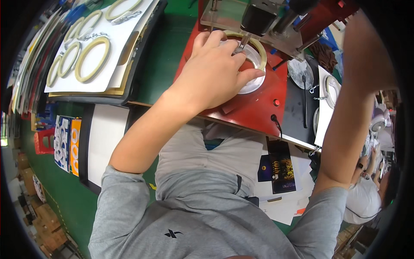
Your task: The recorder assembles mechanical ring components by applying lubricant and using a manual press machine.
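My left hand (217, 67) bends over a pale yellow ring (260, 48) and a white round holder (252, 88) on the red machine base (263, 110). Its thumb rests at the ring's right side, and its curved fingers reach across the left part, hiding much of it. Close to those fingertips a metal pin (244, 41) comes down from the machine's black block (260, 17). My right arm stretches up along the right side; the right hand (368, 47) is a blur at the upper right, its fingers not visible, so what it touches is hidden.
Several pale yellow rings with chains lie on white sheets (114, 80) in a black tray (161, 15) at left. On the right stand a round metal dish (300, 71) and a white card (321, 116) with a ring. Printed papers (282, 166) lie below the table; people work far right.
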The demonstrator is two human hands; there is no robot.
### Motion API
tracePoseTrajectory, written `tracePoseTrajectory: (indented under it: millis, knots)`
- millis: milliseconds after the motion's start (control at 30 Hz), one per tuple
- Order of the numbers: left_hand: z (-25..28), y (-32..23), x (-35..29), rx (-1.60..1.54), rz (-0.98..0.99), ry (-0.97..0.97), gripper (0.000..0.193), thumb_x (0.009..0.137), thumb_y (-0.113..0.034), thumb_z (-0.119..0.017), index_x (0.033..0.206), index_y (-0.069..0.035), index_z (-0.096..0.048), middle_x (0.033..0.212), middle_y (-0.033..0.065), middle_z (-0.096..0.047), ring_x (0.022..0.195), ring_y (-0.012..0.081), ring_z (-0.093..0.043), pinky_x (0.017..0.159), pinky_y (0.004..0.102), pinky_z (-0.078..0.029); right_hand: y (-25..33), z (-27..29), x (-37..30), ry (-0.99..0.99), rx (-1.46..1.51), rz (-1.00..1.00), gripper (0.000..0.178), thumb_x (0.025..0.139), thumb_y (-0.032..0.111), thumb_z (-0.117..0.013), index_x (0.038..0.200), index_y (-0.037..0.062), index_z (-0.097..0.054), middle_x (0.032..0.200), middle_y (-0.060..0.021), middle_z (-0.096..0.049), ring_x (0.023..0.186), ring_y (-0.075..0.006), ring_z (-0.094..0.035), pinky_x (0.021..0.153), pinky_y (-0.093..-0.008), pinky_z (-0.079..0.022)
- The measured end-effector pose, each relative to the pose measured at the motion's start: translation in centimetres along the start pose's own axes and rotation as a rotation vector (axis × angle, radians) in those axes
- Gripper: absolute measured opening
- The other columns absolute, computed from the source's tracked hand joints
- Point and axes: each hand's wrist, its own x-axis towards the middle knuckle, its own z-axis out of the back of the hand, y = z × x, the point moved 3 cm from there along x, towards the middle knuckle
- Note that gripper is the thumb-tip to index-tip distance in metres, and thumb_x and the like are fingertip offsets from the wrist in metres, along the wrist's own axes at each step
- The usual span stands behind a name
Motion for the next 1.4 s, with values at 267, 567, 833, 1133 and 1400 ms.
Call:
tracePoseTrajectory:
  millis: [267,567,833,1133,1400]
  knots:
    - [0.8,1.0,-2.9,-0.397,-0.1,-0.261,0.033,0.097,-0.031,-0.065,0.119,-0.007,-0.072,0.13,0.0138,-0.063,0.129,0.037,-0.049,0.111,0.048,-0.037,30.1,-2.4,-0.8,0.104,-0.252,0.082,0.028,0.095,0.001,-0.062,0.121,-0.01,-0.06,0.115,-0.019,-0.067,0.107,-0.0268,-0.064,0.097,-0.0363,-0.049]
    - [-4.5,8.0,-10.7,-1.197,0.602,-0.382,0.025,0.1,-0.014,-0.066,0.118,0.003,-0.064,0.107,0.0079,-0.067,0.095,0.0114,-0.064,0.088,0.0261,-0.052,32.8,-6.5,-11.2,0.866,-0.676,-0.436,0.041,0.091,0.012,-0.069,0.131,0.005,-0.063,0.143,-0.0152,-0.054,0.137,-0.0371,-0.045,0.114,-0.047,-0.034]
    - [-6.0,7.7,-11.7,-1.256,0.684,-0.37,0.021,0.105,-0.012,-0.058,0.12,0.003,-0.062,0.11,0.0081,-0.069,0.103,0.0115,-0.065,0.091,0.0254,-0.05,33.7,-6.2,-12.1,1.152,-0.756,-0.404,0.062,0.087,0.029,-0.068,0.144,0.0077,-0.056,0.159,-0.0107,-0.042,0.15,-0.0387,-0.029,0.121,-0.053,-0.019]
    - [-5.8,7.9,-11.8,-1.236,0.675,-0.327,0.021,0.104,-0.01,-0.058,0.12,0.003,-0.062,0.111,0.0088,-0.069,0.104,0.0124,-0.065,0.092,0.0261,-0.05,33.0,-5.0,-12.3,1.102,-0.548,-0.56,0.057,0.098,0.031,-0.059,0.149,0.0097,-0.051,0.162,-0.0165,-0.034,0.152,-0.0422,-0.024,0.122,-0.0533,-0.018]
    - [-1.1,5.7,-9.0,-0.886,0.322,-0.486,0.018,0.089,-0.004,-0.072,0.107,0.0,-0.07,0.104,0.0102,-0.068,0.093,0.0201,-0.066,0.085,0.0307,-0.052,32.7,-6.7,-8.5,0.711,-0.453,-0.445,0.029,0.095,0.007,-0.064,0.124,0.0021,-0.066,0.132,-0.017,-0.06,0.123,-0.0347,-0.057,0.106,-0.042,-0.043]
